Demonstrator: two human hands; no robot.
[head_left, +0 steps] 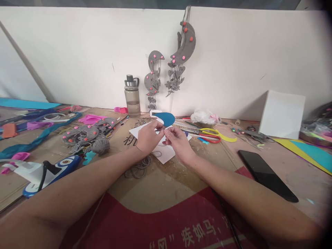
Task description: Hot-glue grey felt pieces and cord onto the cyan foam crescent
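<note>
Holding: you grip a blue foam cutout [167, 118] between both hands, above the middle of the worktop [160, 183], toward its far edge.
Left hand [147, 136]: your fingers are curled and pinched on the cutout's lower left part, next to its white rim; the blue shape rises just above your fingertips.
Right hand [178, 141]: your thumb and forefinger pinch the cutout's lower edge from the right, touching it just beside your left fingertips.
Beneath: a white paper sheet [166, 154] lies flat on the worktop right under your hands, with a grey cord loop [137, 169] at its near left.
Right side: yellow-and-red scissors [212, 135] lie just beyond your right hand; a black phone [267, 174] lies nearer the right edge.
Far edge: a water bottle [132, 95] stands upright against the white wall.
Left side: a grey yarn ball [100, 145] rests well apart from your left hand.
</note>
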